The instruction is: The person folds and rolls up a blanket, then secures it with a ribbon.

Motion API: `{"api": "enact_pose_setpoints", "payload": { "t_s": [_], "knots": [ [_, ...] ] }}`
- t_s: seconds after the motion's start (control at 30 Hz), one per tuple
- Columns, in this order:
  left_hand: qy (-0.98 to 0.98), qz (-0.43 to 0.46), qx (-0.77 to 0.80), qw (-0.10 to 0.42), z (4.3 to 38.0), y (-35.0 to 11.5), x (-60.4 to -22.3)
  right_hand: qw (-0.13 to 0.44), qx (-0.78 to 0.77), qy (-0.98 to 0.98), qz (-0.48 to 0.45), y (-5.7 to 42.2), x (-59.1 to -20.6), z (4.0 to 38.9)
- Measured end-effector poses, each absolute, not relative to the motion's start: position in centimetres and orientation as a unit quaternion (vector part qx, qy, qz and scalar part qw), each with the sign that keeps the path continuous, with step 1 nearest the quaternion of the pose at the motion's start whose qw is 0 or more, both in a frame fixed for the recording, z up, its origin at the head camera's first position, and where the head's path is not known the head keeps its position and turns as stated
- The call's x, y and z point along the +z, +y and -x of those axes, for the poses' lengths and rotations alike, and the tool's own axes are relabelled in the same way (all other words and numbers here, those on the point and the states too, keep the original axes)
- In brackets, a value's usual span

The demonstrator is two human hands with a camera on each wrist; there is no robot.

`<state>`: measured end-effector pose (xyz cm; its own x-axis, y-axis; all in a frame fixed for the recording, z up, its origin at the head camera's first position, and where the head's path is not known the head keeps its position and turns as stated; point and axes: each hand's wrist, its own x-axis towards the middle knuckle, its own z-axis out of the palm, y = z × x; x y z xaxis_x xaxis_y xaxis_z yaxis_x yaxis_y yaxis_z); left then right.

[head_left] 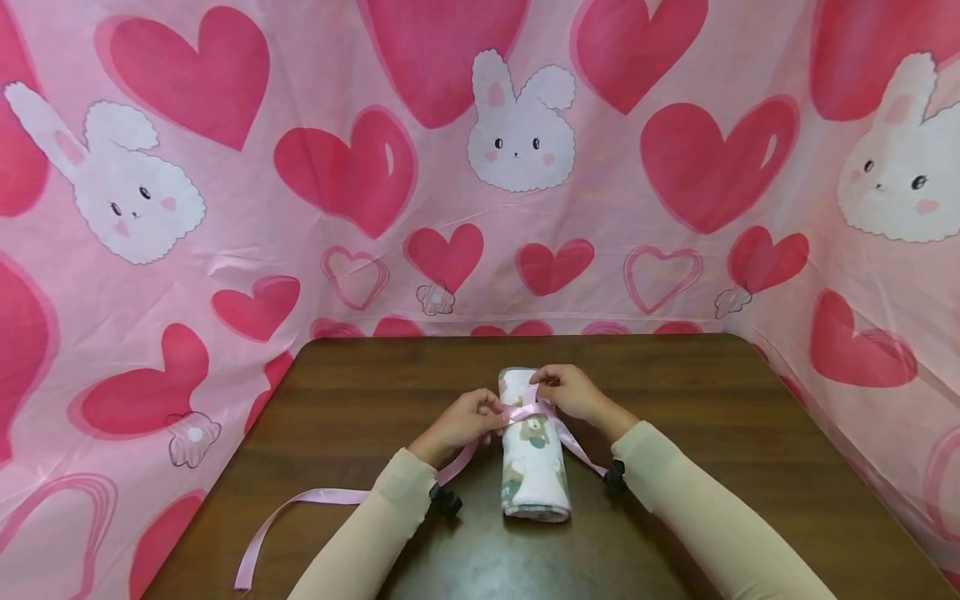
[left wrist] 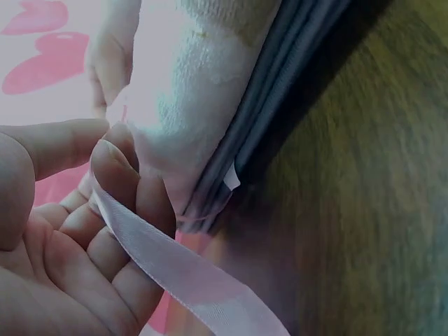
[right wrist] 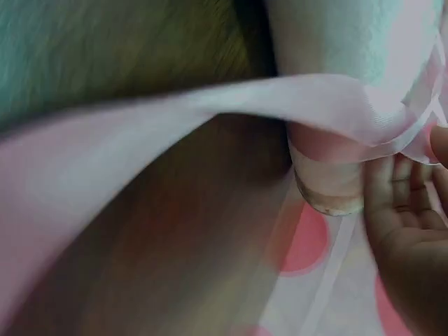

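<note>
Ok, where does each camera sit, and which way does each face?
Head: on the person's head, looking forward and down at the white patterned cloth roll, pink satin ribbon and brown wooden table; left hand, right hand and beige fabric sleeves show.
Left wrist: worn there, facing roll and ribbon; left hand large at left.
Right wrist: worn there, facing them from the other side; right hand at right edge.
Both wrist views share roll and ribbon.

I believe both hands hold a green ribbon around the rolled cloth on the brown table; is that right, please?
Not quite: the ribbon is pink, not green, as the head view shows. The left hand and right hand do hold it around the rolled cloth on the brown table.
</note>
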<state>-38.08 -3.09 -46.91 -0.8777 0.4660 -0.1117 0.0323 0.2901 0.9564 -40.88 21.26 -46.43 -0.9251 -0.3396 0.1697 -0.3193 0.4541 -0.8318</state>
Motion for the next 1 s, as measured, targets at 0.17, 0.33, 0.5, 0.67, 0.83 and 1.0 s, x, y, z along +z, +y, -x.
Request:
{"api": "enact_pose_setpoints", "payload": {
  "t_s": [0.17,0.33,0.5,0.67,0.83,1.0],
  "knots": [
    [0.775,-0.165,0.579,0.189,38.1,-2.8,-47.4,0.019,-0.408,0.888,0.211,21.4,-46.4,40.9],
    [0.773,-0.166,0.582,0.189,38.2,-2.9,-47.8,-0.072,-0.375,0.896,0.228,21.8,-46.3,40.5],
    [0.772,-0.161,0.584,0.192,38.2,-3.0,-47.7,-0.149,-0.332,0.906,0.215,22.1,-46.0,40.1],
    [0.760,-0.168,0.597,0.195,38.2,-2.9,-47.8,-0.015,-0.536,0.830,0.151,22.2,-46.1,40.5],
    [0.756,-0.181,0.597,0.200,38.3,-2.7,-48.0,0.044,-0.591,0.793,0.140,22.4,-46.5,40.7],
    [0.759,-0.179,0.596,0.194,38.4,-2.4,-48.2,0.031,-0.541,0.824,0.169,22.6,-46.7,40.7]
  ]
}}
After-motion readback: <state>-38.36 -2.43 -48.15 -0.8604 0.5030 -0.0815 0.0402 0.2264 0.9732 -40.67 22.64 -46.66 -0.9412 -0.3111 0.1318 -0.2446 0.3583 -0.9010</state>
